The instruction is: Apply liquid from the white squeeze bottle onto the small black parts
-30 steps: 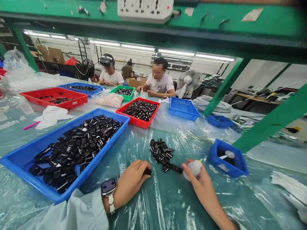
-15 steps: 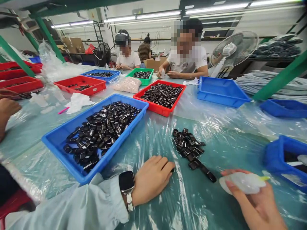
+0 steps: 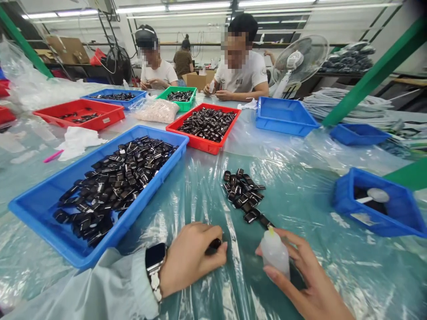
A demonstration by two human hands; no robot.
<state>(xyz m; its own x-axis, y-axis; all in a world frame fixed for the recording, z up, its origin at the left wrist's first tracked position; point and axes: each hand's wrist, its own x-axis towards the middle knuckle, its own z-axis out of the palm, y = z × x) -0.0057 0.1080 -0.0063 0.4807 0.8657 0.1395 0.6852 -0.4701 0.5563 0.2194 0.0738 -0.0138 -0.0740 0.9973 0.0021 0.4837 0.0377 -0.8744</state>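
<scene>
head view: left hand pinches a small black part against the plastic-covered table; right hand grips a squeeze bottle, nozzle up. best to steady the part, tip nozzle close, dose sparingly.

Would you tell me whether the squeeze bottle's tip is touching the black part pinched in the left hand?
Apart. The head view shows bare plastic sheet between the squeeze bottle, held upright in the right hand, and the black part in the left hand.

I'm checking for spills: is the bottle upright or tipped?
Upright: the bottle stands in the right hand, its yellow tip pointing up.
</scene>
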